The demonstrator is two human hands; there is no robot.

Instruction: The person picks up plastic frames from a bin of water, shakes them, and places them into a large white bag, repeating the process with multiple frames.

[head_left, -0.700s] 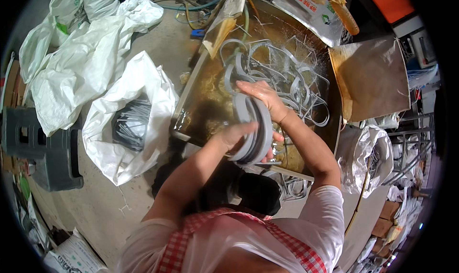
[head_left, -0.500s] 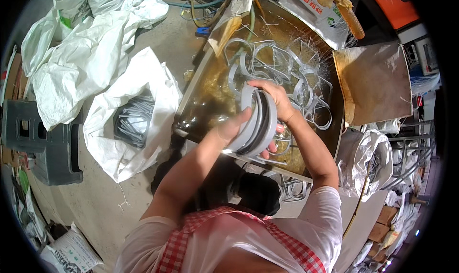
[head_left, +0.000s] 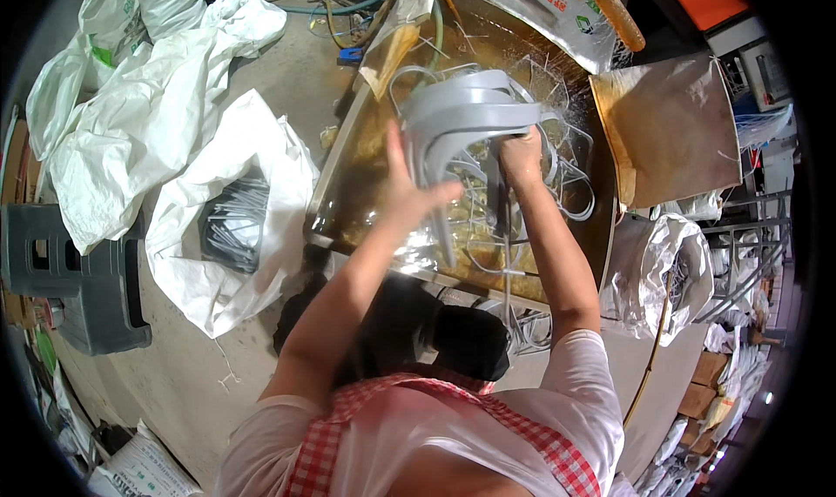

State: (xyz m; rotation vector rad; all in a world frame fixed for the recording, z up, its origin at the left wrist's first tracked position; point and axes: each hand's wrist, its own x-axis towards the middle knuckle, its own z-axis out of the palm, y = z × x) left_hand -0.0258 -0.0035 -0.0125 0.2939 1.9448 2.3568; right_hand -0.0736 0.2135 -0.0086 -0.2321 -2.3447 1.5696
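A bundle of curved grey plastic strips [head_left: 488,105] is above a shallow tank of water [head_left: 344,205]. My right hand [head_left: 522,159] is closed around the right-hand end of the bundle, and some strips hang down beside that fist. Fingers and thumb spread wide, my left hand [head_left: 409,191] is at the bundle's left side. It is blurred, and whether it touches the strips cannot be made out. More thin grey plastic loops [head_left: 576,203] lie tangled in the water behind and to the right of my right hand.
A white sack [head_left: 287,162] holding grey sticks stands open at the tank's left, near a dark plastic stool [head_left: 83,279]. Another bag [head_left: 640,279] stands at the right, under a stained board [head_left: 675,131]. A gloved-looking yellowish object [head_left: 623,23] hangs at the far side.
The grey strips have gone from a compact upright ring between both hands to a wider, spread arch. My left hand has opened and come away to the left; my right hand has closed on one end.
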